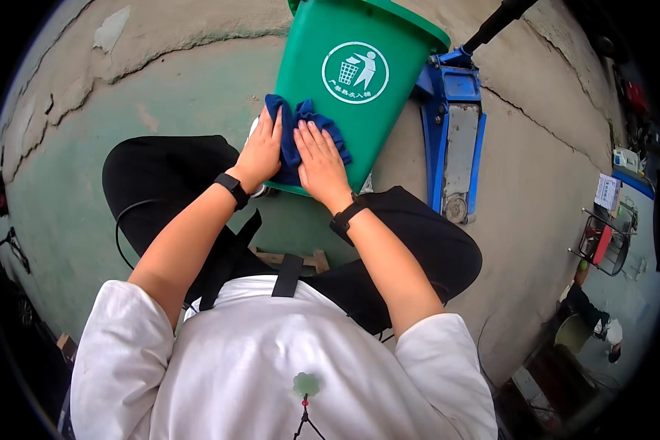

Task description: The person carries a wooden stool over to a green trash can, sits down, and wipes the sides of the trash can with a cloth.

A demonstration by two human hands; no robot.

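Observation:
A green plastic bin [389, 128] with a round white litter emblem stands in front of my knees. Both my hands press a dark blue cloth [289, 150] against its lower side. My left hand [262, 152] lies on the cloth's left part, fingers stretched upward with blue fabric beside and between them. On the right part rests my right hand [320, 161], its fingers extended flat over the cloth. The cloth is bunched between and around the two hands, and its parts under the palms are hidden.
A blue floor jack [455, 139] with a black handle stands just right of the bin. Cracked concrete runs along the top. At the far right are a metal rack [605, 242] with a red item and assorted clutter. A wooden stool [319, 261] shows between my legs.

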